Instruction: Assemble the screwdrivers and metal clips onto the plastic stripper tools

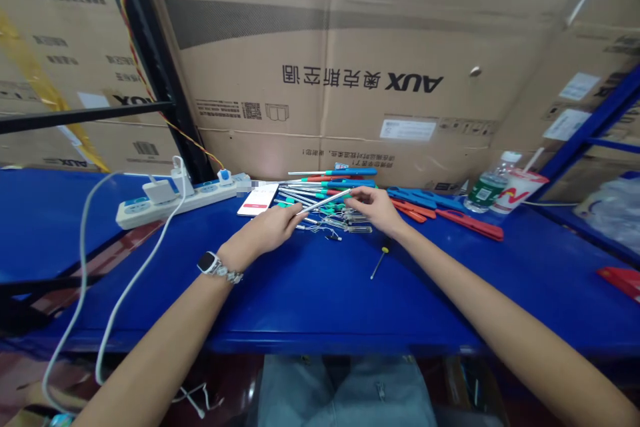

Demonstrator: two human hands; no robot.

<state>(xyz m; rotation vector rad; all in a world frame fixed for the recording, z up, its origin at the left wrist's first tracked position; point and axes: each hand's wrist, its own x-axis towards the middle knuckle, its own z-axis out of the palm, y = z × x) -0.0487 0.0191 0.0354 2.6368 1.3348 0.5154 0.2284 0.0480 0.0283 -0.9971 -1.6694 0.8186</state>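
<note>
A thin silvery rod [326,200] slants up to the right between my two hands. My left hand [273,225], with a watch above the wrist, closes around its lower end. At the upper end, the fingers of my right hand [376,210] are pinched on the rod. Beneath and behind it lies a pile of similar metal rods [304,188], some with green and blue ends. Several small pieces with clear handles [359,229] and thin wires lie under my right hand. A small screwdriver [380,261] with a yellow handle rests on the blue table in front.
A phone [257,201] lies left of the pile, near a white power strip [200,201] with plugs and cables. To the right are blue plastic pieces [425,197], a red one [470,223], a water bottle [486,185] and a paper cup [521,191]. Cardboard boxes [350,27] stand behind.
</note>
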